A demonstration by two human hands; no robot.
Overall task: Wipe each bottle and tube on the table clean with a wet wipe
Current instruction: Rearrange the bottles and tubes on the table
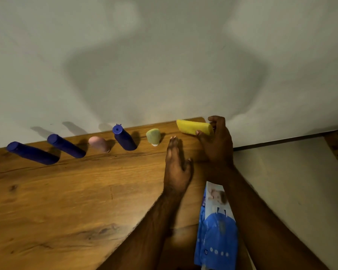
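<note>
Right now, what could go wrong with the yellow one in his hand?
The right hand grips the yellow tube at one end only, right above the table corner, so it might slip and drop to the floor. The left hand is open beside the green tube and could bump it over.

Broad bare stretch of counter (70,193) across the near and left parts, open for passing. Back edge lined by a row: two dark blue tubes (32,152) (66,145), pink bottle (99,144), blue flip-cap bottle (124,137), green tube (153,135), narrow gaps between. Wall (164,55) directly behind. Near right edge blocked by wet wipe pack (216,228). Back right corner taken up by both hands (177,162) (219,141) and yellow tube (193,127).
</note>
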